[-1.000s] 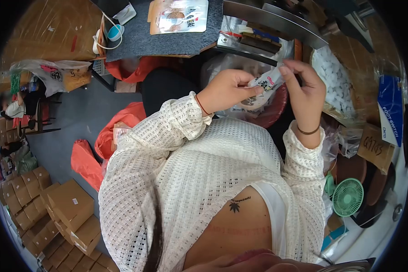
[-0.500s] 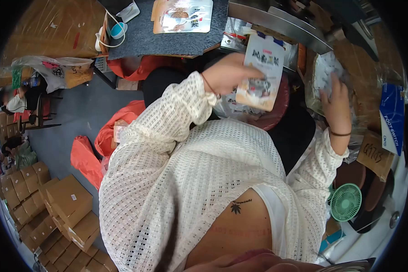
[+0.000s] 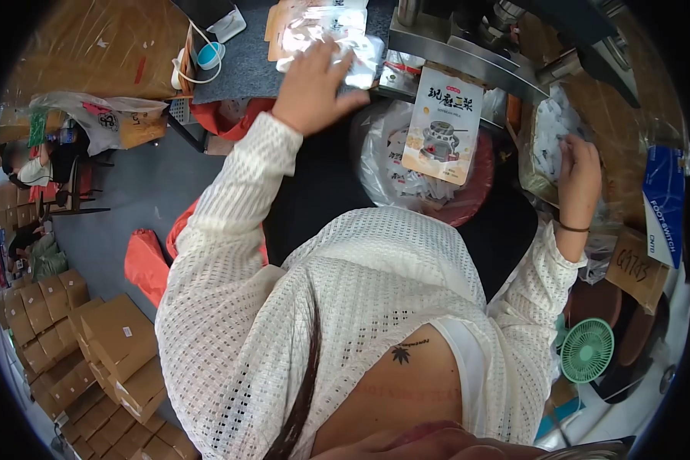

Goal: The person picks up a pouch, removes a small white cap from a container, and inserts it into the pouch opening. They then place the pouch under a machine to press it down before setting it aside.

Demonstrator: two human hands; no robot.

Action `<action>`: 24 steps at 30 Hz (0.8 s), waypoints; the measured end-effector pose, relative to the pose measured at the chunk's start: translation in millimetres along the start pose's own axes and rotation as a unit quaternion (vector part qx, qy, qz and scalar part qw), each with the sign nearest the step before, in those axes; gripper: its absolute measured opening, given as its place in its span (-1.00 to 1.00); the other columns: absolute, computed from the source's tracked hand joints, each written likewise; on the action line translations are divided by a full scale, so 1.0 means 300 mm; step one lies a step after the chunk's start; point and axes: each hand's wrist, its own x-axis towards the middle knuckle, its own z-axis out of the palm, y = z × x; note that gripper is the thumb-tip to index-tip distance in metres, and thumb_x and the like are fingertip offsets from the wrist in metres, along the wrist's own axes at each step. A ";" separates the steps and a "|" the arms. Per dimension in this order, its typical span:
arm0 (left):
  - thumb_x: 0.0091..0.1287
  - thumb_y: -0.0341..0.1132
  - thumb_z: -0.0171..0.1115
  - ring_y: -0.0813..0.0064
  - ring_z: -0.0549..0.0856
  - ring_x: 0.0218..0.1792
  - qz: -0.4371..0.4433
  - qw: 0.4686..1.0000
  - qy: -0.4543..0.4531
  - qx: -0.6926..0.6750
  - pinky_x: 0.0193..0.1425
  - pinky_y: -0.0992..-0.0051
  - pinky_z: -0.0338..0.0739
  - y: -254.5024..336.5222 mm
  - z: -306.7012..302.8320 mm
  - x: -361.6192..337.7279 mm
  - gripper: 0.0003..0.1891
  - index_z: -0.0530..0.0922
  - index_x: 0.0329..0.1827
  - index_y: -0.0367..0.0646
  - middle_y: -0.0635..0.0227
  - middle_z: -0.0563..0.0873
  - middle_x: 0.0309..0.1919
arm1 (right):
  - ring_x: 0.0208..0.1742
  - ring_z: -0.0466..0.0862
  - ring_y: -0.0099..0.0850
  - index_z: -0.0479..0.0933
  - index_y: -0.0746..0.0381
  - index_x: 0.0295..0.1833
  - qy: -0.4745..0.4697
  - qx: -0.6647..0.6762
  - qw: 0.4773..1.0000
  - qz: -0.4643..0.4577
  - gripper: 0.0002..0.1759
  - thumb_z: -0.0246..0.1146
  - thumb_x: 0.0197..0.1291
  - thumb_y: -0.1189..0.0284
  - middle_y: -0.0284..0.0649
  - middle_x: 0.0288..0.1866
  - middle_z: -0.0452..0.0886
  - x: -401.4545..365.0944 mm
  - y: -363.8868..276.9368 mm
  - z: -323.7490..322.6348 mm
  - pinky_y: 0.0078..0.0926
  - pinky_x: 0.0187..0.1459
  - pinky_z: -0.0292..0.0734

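The fingers of our left hand (image 3: 308, 96) are spread apart, palm down, over the flat, glossy silver and printed pouches (image 3: 367, 64) on the grey-cloth-covered desk (image 3: 241, 75); contact is likely, and lying flat probably makes the pouches easier to lift singly. Our right hand (image 3: 579, 180) has its fingers bent at the small white packets (image 3: 549, 138) in the open container beside it; we cannot tell whether they pinch one. One white-and-tan printed pouch (image 3: 441, 132) stands upright, front towards us, below the steel machine (image 3: 468, 47) and above the red tub (image 3: 480, 182). Neither hand touches it, so something at its top edge probably supports it, though we cannot see what. Between our hands, the tub seems placed to catch things from the machine.
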 end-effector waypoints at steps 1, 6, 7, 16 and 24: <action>0.22 -0.01 0.55 -0.09 0.51 0.44 0.007 0.997 -0.019 -0.069 0.41 -0.05 0.41 0.045 -0.034 -0.025 -0.30 0.56 0.39 -0.08 -0.03 0.54 0.39 | 0.00 0.69 0.07 0.66 0.24 0.09 0.004 -0.004 1.000 0.000 -0.80 0.30 0.42 0.45 0.02 -0.04 0.69 -0.003 0.005 0.005 -0.12 0.01 0.60; 0.27 -0.60 0.25 -0.02 0.70 0.11 -0.035 0.976 0.010 -0.213 0.22 0.15 0.59 0.092 -0.079 -0.049 -0.56 0.64 0.23 -0.15 0.07 0.74 0.05 | 0.01 0.69 0.08 0.66 0.27 0.08 -0.037 0.017 0.999 -0.029 -0.78 0.31 0.41 0.44 0.04 0.00 0.70 -0.004 0.068 0.071 -0.11 0.00 0.61; 0.25 -0.65 0.21 -0.03 0.70 0.10 -0.054 0.970 0.015 -0.237 0.23 0.15 0.60 0.098 -0.082 -0.048 -0.55 0.64 0.22 -0.16 0.06 0.74 0.03 | 0.01 0.69 0.08 0.66 0.27 0.08 -0.066 0.031 0.997 -0.020 -0.78 0.32 0.40 0.43 0.04 0.00 0.70 0.000 0.085 0.072 -0.11 0.01 0.61; 0.36 -0.51 0.30 0.29 0.79 -0.17 -0.151 0.897 0.030 -0.415 -0.04 0.34 0.65 0.126 -0.091 -0.038 -0.87 0.74 -0.09 -0.22 0.20 0.80 -0.22 | -0.15 0.72 0.00 0.63 0.27 0.05 -0.035 0.021 0.997 0.058 -0.79 0.30 0.48 0.36 -0.04 -0.07 0.75 0.015 0.088 0.037 -0.19 -0.06 0.61; 0.36 -0.34 0.54 0.70 0.70 -0.34 -0.211 0.747 -0.185 -0.603 -0.22 0.59 0.62 0.380 -0.131 0.016 -0.79 0.78 -0.12 -0.32 0.43 0.78 -0.33 | -0.15 0.69 -0.41 0.71 0.34 -0.01 -0.009 0.264 0.964 -0.041 -0.84 0.28 0.49 0.49 -0.20 -0.15 0.74 -0.015 -0.191 -0.052 -0.47 -0.05 0.56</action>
